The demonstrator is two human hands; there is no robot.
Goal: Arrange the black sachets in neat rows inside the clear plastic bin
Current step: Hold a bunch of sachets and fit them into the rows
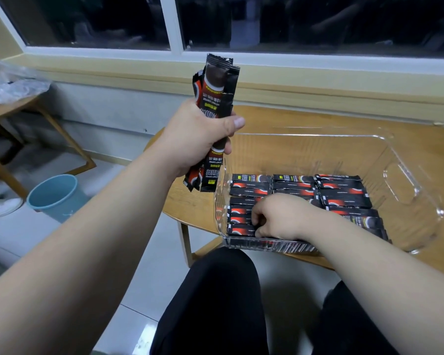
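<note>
The table (pixel 318 119) under the bin (pixel 408 180) has a rounded edge, and the bin's near left corner sits close to it. A hard push against the bin's near wall could, I judge, slide the bin off the table.

Inside the bin, three rows (pixel 341 193) of sachets lie flat, side by side, running from the bin's left wall toward its right and filling its near part. Your right forearm crosses over the bin's near wall and the middle row. If you drag it out low, it would likely knock those sachets askew.

The bundle (pixel 215 98) stands upright just outside the bin's left wall, above its rim. Your left hand (pixel 198 139) is wrapped tight round its middle, with the thumb across the front. The bundle's lower ends fan out unevenly, so a looser squeeze could drop one outside the bin.

Your right hand (pixel 280 219) is low in the bin's near left corner, fingers curled. It pinches the right end of the sachet (pixel 241 230) that lies closest to the bin's near wall. That sachet is in the left row and stretches from your fingertips toward the bin's left wall, so most of it lies beyond your grip. If you let go of it crooked, it will sit skewed against its neighbours.
</note>
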